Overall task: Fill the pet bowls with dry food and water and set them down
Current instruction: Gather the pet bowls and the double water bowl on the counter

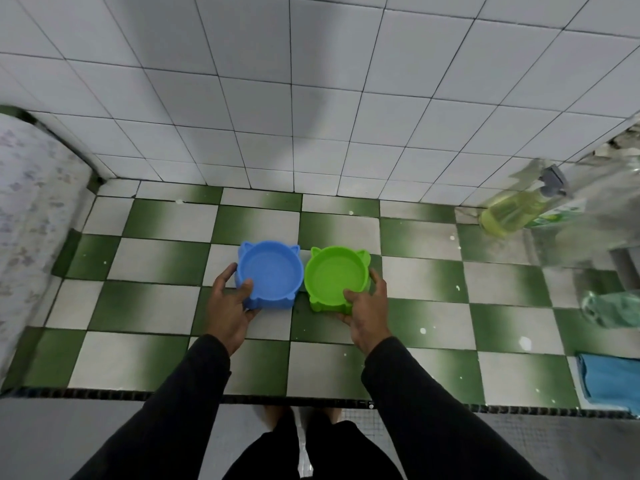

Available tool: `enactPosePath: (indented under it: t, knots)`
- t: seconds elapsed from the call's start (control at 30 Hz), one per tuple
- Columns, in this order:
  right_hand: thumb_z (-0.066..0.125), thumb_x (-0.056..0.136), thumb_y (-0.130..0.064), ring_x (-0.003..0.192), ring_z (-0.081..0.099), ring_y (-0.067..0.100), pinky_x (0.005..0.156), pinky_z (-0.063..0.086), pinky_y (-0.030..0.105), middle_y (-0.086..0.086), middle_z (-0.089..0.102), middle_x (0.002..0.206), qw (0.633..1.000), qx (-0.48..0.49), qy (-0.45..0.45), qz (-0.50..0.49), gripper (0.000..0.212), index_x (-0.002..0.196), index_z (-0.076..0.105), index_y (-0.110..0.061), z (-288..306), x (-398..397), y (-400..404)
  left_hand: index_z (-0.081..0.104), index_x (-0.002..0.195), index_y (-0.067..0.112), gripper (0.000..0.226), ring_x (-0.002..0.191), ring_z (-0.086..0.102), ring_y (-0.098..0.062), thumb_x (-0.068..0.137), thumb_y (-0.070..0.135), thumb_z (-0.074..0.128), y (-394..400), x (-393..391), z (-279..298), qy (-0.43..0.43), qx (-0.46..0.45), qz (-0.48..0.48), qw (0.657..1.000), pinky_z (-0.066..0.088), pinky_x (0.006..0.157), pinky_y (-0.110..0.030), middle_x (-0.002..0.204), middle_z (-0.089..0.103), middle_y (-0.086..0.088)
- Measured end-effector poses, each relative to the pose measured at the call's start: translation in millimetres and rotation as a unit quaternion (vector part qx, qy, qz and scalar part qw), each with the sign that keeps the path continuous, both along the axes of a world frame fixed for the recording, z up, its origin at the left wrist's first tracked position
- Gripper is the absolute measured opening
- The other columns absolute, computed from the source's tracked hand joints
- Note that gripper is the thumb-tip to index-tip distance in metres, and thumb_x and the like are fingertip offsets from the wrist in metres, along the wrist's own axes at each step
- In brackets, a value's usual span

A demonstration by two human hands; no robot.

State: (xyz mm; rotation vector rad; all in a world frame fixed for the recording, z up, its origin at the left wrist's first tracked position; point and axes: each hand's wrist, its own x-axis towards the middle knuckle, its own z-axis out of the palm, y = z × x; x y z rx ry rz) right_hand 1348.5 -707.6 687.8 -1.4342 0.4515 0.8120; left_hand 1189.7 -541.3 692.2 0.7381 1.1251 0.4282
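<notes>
Two cat-eared plastic pet bowls stand side by side on the green-and-white checkered counter (166, 258). The blue bowl (273, 268) is on the left and the green bowl (334, 277) on the right, nearly touching. Both look empty inside. My left hand (230, 306) grips the blue bowl's near-left rim, thumb over the edge and fingers below. My right hand (367, 313) grips the green bowl's near-right rim the same way.
A bottle of yellow-green liquid (512, 211) with a grey pump lies at the back right beside blurred clear containers (609, 306). A blue cloth (613, 382) sits at the right front edge. White tiled wall (311, 98) rises behind; a patterned surface (31, 202) borders the left.
</notes>
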Motion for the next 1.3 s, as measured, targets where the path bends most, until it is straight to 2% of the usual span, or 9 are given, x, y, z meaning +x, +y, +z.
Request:
enactPosePath:
  t: [0.2, 0.37, 0.43, 0.6, 0.7, 0.77, 0.97, 1.13, 1.3]
  knots:
    - [0.067, 0.087, 0.007, 0.130, 0.047, 0.031, 0.103, 0.049, 0.057, 0.006, 0.041, 0.147, 0.990, -0.081, -0.094, 0.061, 0.081, 0.152, 0.035, -0.028, -6, 5, -1, 0.045, 0.150, 0.023, 0.054, 0.121, 0.062, -0.037, 0.101, 0.007, 0.061, 5, 3, -4, 0.073, 0.053, -0.042, 0.995, 0.056, 0.096, -0.060, 0.137, 0.057, -0.014]
    - [0.068, 0.091, -0.008, 0.131, 0.047, 0.025, 0.110, 0.045, 0.049, 0.004, 0.044, 0.149, 0.969, -0.148, -0.158, 0.121, 0.076, 0.156, 0.031, -0.023, -8, 7, 0, 0.043, 0.153, 0.021, 0.051, 0.117, 0.062, -0.030, 0.104, 0.016, 0.058, 7, 2, -6, 0.154, 0.156, -0.122, 0.968, 0.062, 0.082, -0.041, 0.132, 0.059, -0.013]
    - [0.064, 0.093, -0.014, 0.131, 0.048, 0.029, 0.110, 0.044, 0.050, 0.008, 0.046, 0.148, 0.957, -0.176, -0.183, 0.140, 0.069, 0.155, 0.033, -0.019, -8, 8, 2, 0.042, 0.153, 0.020, 0.052, 0.119, 0.061, -0.031, 0.104, 0.013, 0.058, 9, 3, -8, 0.174, 0.173, -0.141, 0.959, 0.062, 0.086, -0.043, 0.132, 0.060, -0.015]
    - [0.049, 0.097, -0.013, 0.118, 0.052, 0.040, 0.102, 0.048, 0.049, 0.021, 0.043, 0.135, 0.911, -0.276, -0.224, 0.211, 0.058, 0.153, 0.036, -0.010, -8, 12, 3, 0.043, 0.152, 0.015, 0.052, 0.117, 0.063, -0.033, 0.103, 0.007, 0.057, 13, 7, -9, 0.221, 0.203, -0.166, 0.939, 0.060, 0.091, -0.050, 0.130, 0.062, -0.018]
    - [0.047, 0.096, -0.008, 0.109, 0.058, 0.040, 0.092, 0.053, 0.049, 0.025, 0.054, 0.124, 0.891, -0.298, -0.244, 0.239, 0.044, 0.139, 0.047, 0.001, -10, 15, 1, 0.045, 0.151, 0.012, 0.051, 0.115, 0.065, -0.032, 0.102, 0.006, 0.058, 14, 8, -11, 0.238, 0.217, -0.177, 0.930, 0.061, 0.089, -0.047, 0.130, 0.063, -0.018]
    - [0.048, 0.094, -0.005, 0.107, 0.059, 0.040, 0.089, 0.054, 0.049, 0.025, 0.056, 0.120, 0.890, -0.304, -0.246, 0.237, 0.039, 0.132, 0.051, 0.004, -12, 15, 0, 0.046, 0.151, 0.011, 0.051, 0.115, 0.065, -0.032, 0.102, 0.007, 0.059, 15, 10, -12, 0.250, 0.226, -0.183, 0.923, 0.061, 0.090, -0.048, 0.130, 0.063, -0.018]
    - [0.051, 0.094, -0.005, 0.106, 0.059, 0.039, 0.091, 0.052, 0.051, 0.024, 0.054, 0.122, 0.879, -0.313, -0.259, 0.249, 0.039, 0.132, 0.052, 0.005, -14, 18, 0, 0.046, 0.152, 0.012, 0.052, 0.114, 0.063, -0.029, 0.102, 0.004, 0.058, 16, 12, -13, 0.262, 0.232, -0.188, 0.918, 0.058, 0.094, -0.050, 0.130, 0.063, -0.018]
    - [0.055, 0.094, -0.006, 0.109, 0.057, 0.039, 0.093, 0.052, 0.049, 0.022, 0.057, 0.120, 0.875, -0.311, -0.267, 0.258, 0.041, 0.135, 0.052, -0.002, -14, 19, 0, 0.045, 0.153, 0.009, 0.055, 0.119, 0.063, -0.034, 0.100, 0.001, 0.058, 16, 14, -16, 0.274, 0.241, -0.198, 0.910, 0.057, 0.098, -0.055, 0.129, 0.063, -0.019]
    - [0.056, 0.094, -0.005, 0.111, 0.057, 0.039, 0.094, 0.051, 0.049, 0.022, 0.057, 0.122, 0.870, -0.313, -0.270, 0.269, 0.041, 0.134, 0.052, 0.000, -12, 19, -1, 0.047, 0.151, 0.007, 0.053, 0.119, 0.063, -0.035, 0.100, -0.002, 0.057, 17, 14, -18, 0.277, 0.252, -0.216, 0.902, 0.057, 0.096, -0.058, 0.128, 0.063, -0.019]
